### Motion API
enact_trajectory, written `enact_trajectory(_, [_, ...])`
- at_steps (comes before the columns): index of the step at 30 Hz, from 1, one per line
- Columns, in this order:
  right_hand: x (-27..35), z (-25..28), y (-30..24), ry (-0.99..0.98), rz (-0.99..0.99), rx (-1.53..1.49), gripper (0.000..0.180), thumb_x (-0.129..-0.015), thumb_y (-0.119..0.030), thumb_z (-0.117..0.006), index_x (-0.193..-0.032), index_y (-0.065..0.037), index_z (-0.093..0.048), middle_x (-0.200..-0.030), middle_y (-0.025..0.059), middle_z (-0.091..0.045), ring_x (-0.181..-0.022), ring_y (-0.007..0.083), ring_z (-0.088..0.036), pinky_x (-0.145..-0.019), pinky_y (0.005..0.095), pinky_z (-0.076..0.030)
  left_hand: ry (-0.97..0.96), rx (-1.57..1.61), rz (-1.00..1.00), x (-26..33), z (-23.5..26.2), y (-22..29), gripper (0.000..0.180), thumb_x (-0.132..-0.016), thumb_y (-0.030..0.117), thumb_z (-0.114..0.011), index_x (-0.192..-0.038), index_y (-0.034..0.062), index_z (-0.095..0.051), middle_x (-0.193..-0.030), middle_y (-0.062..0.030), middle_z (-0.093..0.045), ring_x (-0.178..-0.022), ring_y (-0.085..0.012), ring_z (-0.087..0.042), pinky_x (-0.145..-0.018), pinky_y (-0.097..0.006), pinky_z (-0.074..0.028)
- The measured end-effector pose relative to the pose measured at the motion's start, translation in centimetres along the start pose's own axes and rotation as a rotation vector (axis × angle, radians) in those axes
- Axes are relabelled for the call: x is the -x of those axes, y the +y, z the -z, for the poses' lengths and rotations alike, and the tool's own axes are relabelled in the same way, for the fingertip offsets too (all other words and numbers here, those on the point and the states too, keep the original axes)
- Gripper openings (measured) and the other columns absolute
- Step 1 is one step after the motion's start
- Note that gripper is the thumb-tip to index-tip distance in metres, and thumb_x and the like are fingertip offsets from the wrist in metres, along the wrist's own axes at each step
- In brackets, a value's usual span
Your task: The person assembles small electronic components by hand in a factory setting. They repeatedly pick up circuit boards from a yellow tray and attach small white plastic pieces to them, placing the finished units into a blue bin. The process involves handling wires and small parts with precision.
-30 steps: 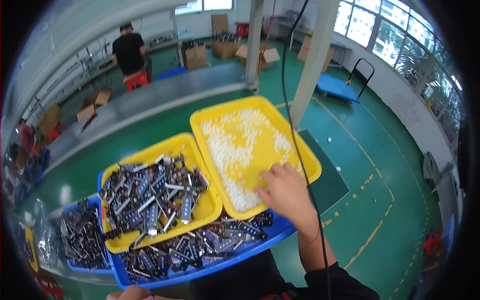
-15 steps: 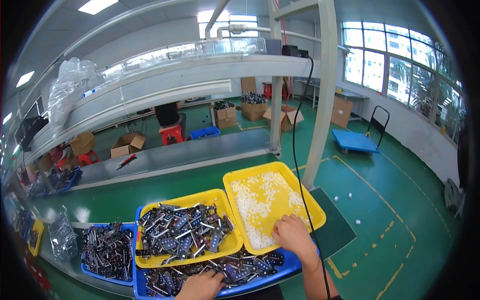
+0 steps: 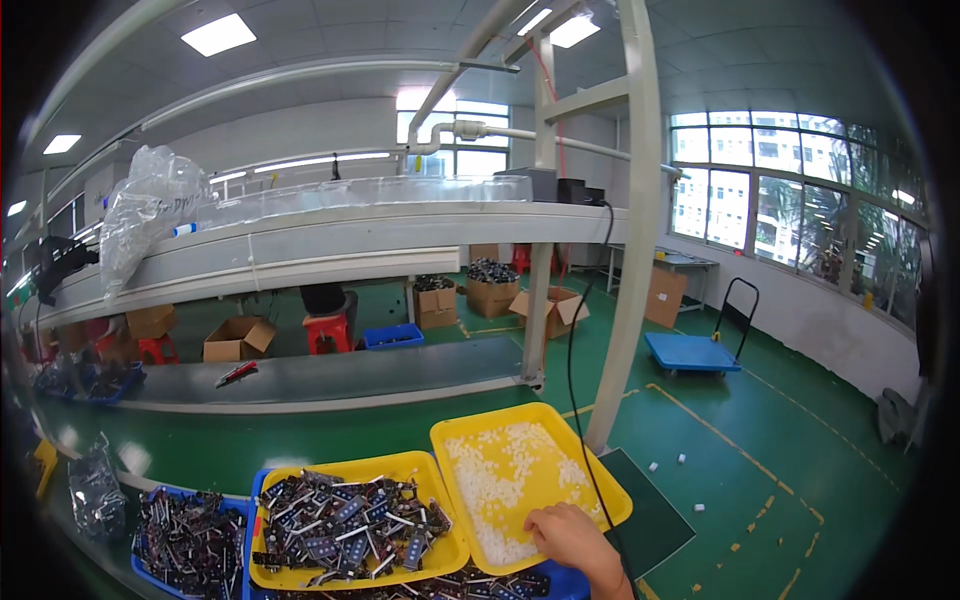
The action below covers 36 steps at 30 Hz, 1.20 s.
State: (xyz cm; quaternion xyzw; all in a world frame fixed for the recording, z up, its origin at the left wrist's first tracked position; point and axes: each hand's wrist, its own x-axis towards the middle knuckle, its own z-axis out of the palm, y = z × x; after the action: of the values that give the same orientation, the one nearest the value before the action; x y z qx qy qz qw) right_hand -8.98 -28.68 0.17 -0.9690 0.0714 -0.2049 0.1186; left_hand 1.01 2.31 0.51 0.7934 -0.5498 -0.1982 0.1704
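Observation:
My right hand (image 3: 572, 540) reaches over the near right part of a yellow tray (image 3: 518, 500) that holds many small white pieces (image 3: 470, 485). Its fingers are curled down and together toward the tray floor; whatever they pinch is hidden. My left hand is out of view. Beside that tray, on the left, a second yellow tray (image 3: 452, 555) carries a heap of dark electronic parts (image 3: 350, 525) with silvery strips. It rests on a blue bin (image 3: 567, 582) holding more such parts.
Another blue bin (image 3: 150, 575) of dark parts stands at the left, near a clear plastic bag (image 3: 97, 490). A black cable (image 3: 572, 370) hangs down in front of the right tray. Beyond run a shelf frame (image 3: 625, 230) and a grey bench (image 3: 400, 368). A blue trolley (image 3: 692, 350) stands at the right.
The view has tilted upward, so the trays sit lower in the picture. My left hand, earlier at the parts in the blue bin, has left view. My right hand stays over the white pieces.

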Motion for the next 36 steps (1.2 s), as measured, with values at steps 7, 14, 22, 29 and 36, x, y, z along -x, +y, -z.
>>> enact_trajectory(7, [-0.8,-0.6,0.4,-0.072,0.063,0.003,0.014,-0.072,-0.014,-0.067,-0.082,-0.007,-0.071,-0.081,0.0156,-0.065,-0.080,0.0345,-0.062,-0.077,0.0440,-0.050,0.197,0.130,-0.025,1.1,0.7,-0.8,0.027,-0.087,0.011,-0.062,-0.114,0.0116,-0.061,-0.104,-0.0190,-0.061,-0.095,-0.0362,-0.060,-0.082,-0.044,-0.049])
enact_trajectory(14, [-1.1,2.3,-1.4,-0.246,-0.028,0.011,0.017,-0.078,-0.010,-0.068,-0.092,-0.001,-0.067,-0.090,0.0230,-0.064,-0.087,0.0402,-0.060,-0.078,0.0450,-0.047,0.361,0.162,-0.151,-0.7,-2.5,-3.3,0.029,-0.082,0.011,-0.064,-0.109,0.0072,-0.054,-0.104,-0.0127,-0.053,-0.097,-0.0331,-0.060,-0.077,-0.044,-0.051])
enact_trajectory(22, [-1.7,2.1,-1.8,-0.319,0.085,-0.070,0.019,-0.085,-0.008,-0.063,-0.100,0.001,-0.069,-0.090,0.0242,-0.063,-0.087,0.0403,-0.059,-0.079,0.0451,-0.047,0.304,-0.091,-0.031,0.4,-4.1,-2.0,0.022,-0.081,0.010,-0.058,-0.102,0.0037,-0.053,-0.092,-0.0091,-0.056,-0.091,-0.0271,-0.062,-0.069,-0.038,-0.055])
enact_trajectory(29, [-1.7,1.9,-2.4,-0.184,0.008,-0.009,0.018,-0.083,-0.012,-0.069,-0.089,0.005,-0.066,-0.089,0.0222,-0.065,-0.080,0.0390,-0.060,-0.075,0.0439,-0.048,0.326,-0.195,-0.077,-0.4,-4.1,-1.1,0.014,-0.076,0.011,-0.061,-0.086,0.0026,-0.058,-0.086,-0.0079,-0.054,-0.084,-0.0222,-0.063,-0.061,-0.034,-0.054])
enact_trajectory(36, [-0.2,1.3,-5.8,0.253,0.138,-0.301,0.014,-0.085,-0.012,-0.071,-0.092,0.000,-0.066,-0.091,0.0149,-0.067,-0.084,0.0281,-0.063,-0.082,0.0431,-0.050,0.198,-0.245,-0.070,-0.8,-2.8,-0.6,0.013,-0.074,0.011,-0.061,-0.077,-0.0010,-0.062,-0.083,-0.0107,-0.059,-0.073,-0.0235,-0.067,-0.055,-0.034,-0.055])
